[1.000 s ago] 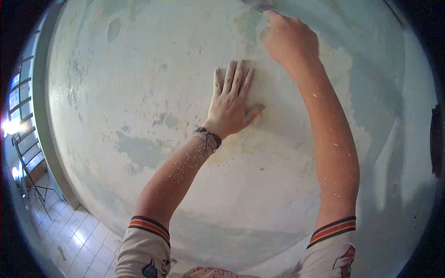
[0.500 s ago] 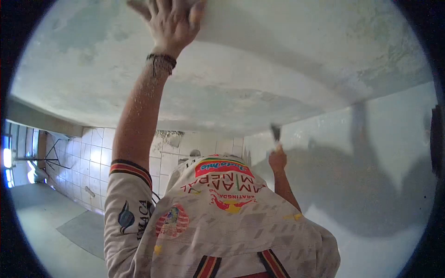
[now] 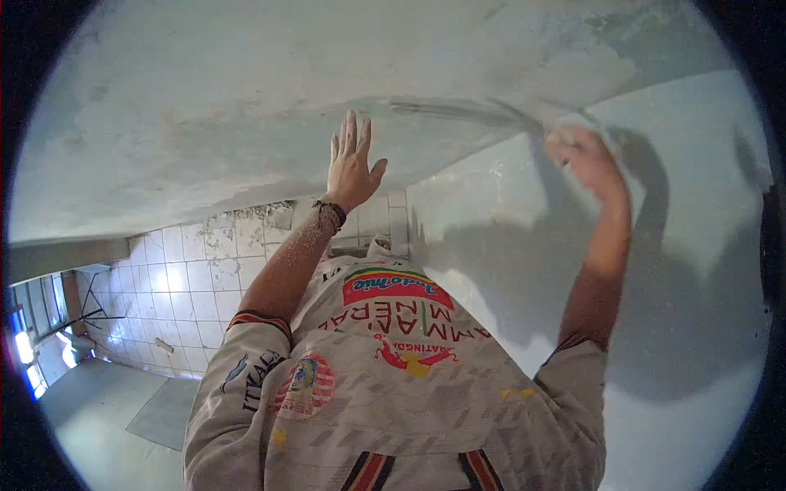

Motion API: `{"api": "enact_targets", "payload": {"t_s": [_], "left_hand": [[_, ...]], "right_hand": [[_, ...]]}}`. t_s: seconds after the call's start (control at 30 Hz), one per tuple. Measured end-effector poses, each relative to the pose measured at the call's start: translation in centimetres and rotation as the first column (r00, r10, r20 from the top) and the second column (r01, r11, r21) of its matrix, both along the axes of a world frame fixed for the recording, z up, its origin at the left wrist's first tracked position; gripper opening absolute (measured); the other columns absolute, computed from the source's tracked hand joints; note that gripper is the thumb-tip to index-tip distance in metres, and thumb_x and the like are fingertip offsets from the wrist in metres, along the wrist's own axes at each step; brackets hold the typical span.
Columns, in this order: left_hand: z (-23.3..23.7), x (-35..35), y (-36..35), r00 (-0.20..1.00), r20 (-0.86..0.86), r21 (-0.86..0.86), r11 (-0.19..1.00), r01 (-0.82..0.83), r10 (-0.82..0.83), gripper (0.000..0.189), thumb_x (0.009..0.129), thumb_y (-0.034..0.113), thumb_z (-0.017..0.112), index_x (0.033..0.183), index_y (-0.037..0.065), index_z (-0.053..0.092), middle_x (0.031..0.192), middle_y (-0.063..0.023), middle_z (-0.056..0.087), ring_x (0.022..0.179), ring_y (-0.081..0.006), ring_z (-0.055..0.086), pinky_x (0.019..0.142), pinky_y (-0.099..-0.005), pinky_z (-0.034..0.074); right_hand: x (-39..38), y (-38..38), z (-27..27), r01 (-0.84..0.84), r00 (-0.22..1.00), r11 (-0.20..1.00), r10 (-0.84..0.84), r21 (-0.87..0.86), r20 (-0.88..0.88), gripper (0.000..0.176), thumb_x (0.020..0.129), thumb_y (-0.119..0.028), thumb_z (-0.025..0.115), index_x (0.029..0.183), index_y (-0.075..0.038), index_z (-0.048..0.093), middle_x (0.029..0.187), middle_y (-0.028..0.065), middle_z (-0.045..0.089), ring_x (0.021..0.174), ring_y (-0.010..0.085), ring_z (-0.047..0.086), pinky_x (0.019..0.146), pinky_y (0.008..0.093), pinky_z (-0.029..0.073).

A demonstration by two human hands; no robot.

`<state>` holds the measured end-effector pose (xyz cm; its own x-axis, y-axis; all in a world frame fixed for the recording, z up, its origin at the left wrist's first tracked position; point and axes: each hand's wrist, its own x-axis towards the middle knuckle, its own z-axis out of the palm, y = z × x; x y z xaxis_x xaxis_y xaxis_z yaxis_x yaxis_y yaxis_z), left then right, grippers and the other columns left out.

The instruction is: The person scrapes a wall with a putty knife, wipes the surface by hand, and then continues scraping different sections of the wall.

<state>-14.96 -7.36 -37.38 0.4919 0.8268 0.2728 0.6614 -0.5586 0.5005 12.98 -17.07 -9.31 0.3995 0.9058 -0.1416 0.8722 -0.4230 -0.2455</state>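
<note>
My left hand (image 3: 352, 172) is open, its fingers stretched upward and its palm toward the patchy wall (image 3: 246, 106). Whether the palm touches the surface cannot be told. Pale dust coats the forearm below a dark bracelet (image 3: 332, 214). Raised near the corner of the two walls, my right hand (image 3: 588, 159) is closed around a scraper (image 3: 530, 123). Motion blurs the tool, and its blade points left toward the patchy wall. A dark smear-like streak (image 3: 450, 110) runs across the wall to the left of the blade.
A smooth pale wall (image 3: 508, 204) stands on the right, with my shadow over it. Below lies a white tiled floor (image 3: 196, 278) with crumbled debris (image 3: 246, 214) along the wall's foot. A dark thin-legged stand (image 3: 97, 309) is at the far left, near a bright window.
My left hand has come down from high on the wall and moved right. My right hand has risen from low down to the upper corner area, carrying the scraper.
</note>
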Motion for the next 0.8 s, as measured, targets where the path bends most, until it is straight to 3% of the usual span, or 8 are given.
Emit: {"api": "enact_targets", "payload": {"t_s": [0.07, 0.13, 0.23, 0.3, 0.5, 0.67, 0.73, 0.8], "left_hand": [[-0.2, 1.6, -0.8, 0.992, 0.127, -0.211, 0.977, 0.009, 0.018, 0.088, 0.087, 0.04, 0.062, 0.149, -0.001, 0.015, 0.153, -0.0297, 0.011, 0.141, -0.0447, 0.018, 0.113, -0.0522, 0.021], [0.0, 3.6, -1.2, 0.966, 0.248, -0.407, 0.913, 0.035, 0.074, 0.087, 0.088, 0.038, 0.062, 0.148, -0.003, 0.015, 0.151, -0.0306, 0.017, 0.14, -0.0454, 0.021, 0.113, -0.0502, 0.023], [2.4, 6.5, -1.9, 0.936, 0.346, -0.583, 0.797, 0.155, 0.071, 0.09, 0.086, 0.04, 0.064, 0.147, -0.006, 0.016, 0.146, -0.0323, 0.03, 0.136, -0.0439, 0.031, 0.112, -0.0435, 0.028], [4.3, 8.5, -2.5, 0.921, 0.389, -0.641, 0.71, 0.291, -0.027, 0.089, 0.086, 0.039, 0.064, 0.146, -0.008, 0.017, 0.141, -0.0333, 0.037, 0.134, -0.0418, 0.035, 0.111, -0.0404, 0.03], [4.6, 14.1, -3.5, 0.804, 0.595, -0.67, 0.563, 0.484, 0.016, 0.088, 0.088, 0.04, 0.06, 0.147, -0.007, 0.014, 0.148, -0.0321, 0.026, 0.139, -0.0373, 0.028, 0.113, -0.0385, 0.026], [3.2, 22.1, -4.1, 0.267, 0.936, -0.346, 0.456, 0.82, 0.229, 0.08, 0.091, 0.032, 0.053, 0.148, -0.005, 0.012, 0.154, -0.0288, 0.008, 0.144, -0.0326, 0.017, 0.116, -0.0367, 0.017], [8.0, 22.4, -4.6, 0.091, 0.738, -0.39, 0.313, 0.866, 0.668, 0.064, 0.088, 0.009, 0.047, 0.147, 0.0, 0.024, 0.142, -0.0189, 0.043, 0.13, -0.0265, 0.043, 0.111, -0.0343, 0.029], [5.0, 24.7, -2.6, -0.077, 0.784, -0.143, 0.299, 0.943, 0.616, 0.054, 0.087, 0.009, 0.048, 0.138, 0.0, 0.034, 0.129, -0.0143, 0.049, 0.12, -0.0245, 0.047, 0.106, -0.0354, 0.032]], "right_hand": [[-0.6, 2.7, 3.3, 0.032, 0.997, 0.996, -0.025, -0.087, 0.076, 0.025, 0.08, -0.026, 0.062, 0.088, -0.003, 0.07, 0.069, 0.0054, 0.062, 0.065, 0.018, 0.056, 0.065, 0.0335, 0.047], [1.6, 5.7, 1.0, -0.126, 0.992, 0.981, 0.127, -0.145, 0.001, 0.034, 0.079, -0.024, 0.067, 0.11, -0.009, 0.07, 0.067, 0.0003, 0.056, 0.051, 0.0095, 0.043, 0.042, 0.0278, 0.035], [1.7, 8.0, -6.8, -0.294, 0.951, 0.952, 0.284, -0.081, -0.12, 0.02, 0.075, -0.019, 0.064, 0.07, 0.0, 0.064, 0.066, 0.0123, 0.058, 0.058, 0.017, 0.051, 0.056, 0.0374, 0.045], [1.1, 8.3, -9.2, 0.04, 0.958, 0.989, -0.079, -0.143, -0.276, 0.021, 0.073, -0.017, 0.066, 0.083, 0.001, 0.069, 0.071, 0.0145, 0.062, 0.062, 0.0185, 0.056, 0.057, 0.0358, 0.047], [4.4, 5.7, -7.9, 0.016, 0.957, 0.99, 0.025, 0.138, -0.288, 0.042, 0.075, -0.021, 0.069, 0.111, 0.001, 0.067, 0.086, 0.0172, 0.069, 0.078, 0.0221, 0.065, 0.074, 0.0339, 0.051], [3.0, 3.3, -9.1, 0.13, 0.924, 0.983, -0.073, 0.13, -0.375, 0.037, 0.076, -0.018, 0.07, 0.107, 0.002, 0.067, 0.086, 0.0145, 0.07, 0.072, 0.0183, 0.065, 0.071, 0.0318, 0.051], [2.7, 2.7, -7.3, 0.172, 0.914, 0.969, -0.088, 0.18, -0.396, 0.037, 0.077, -0.018, 0.069, 0.107, 0.003, 0.067, 0.084, 0.0146, 0.069, 0.069, 0.0175, 0.064, 0.069, 0.031, 0.051], [3.8, 3.3, -8.1, 0.109, 0.928, 0.964, -0.011, 0.242, -0.373, 0.037, 0.079, -0.015, 0.067, 0.109, 0.005, 0.065, 0.079, 0.0157, 0.069, 0.066, 0.0159, 0.063, 0.064, 0.0298, 0.05]]}}
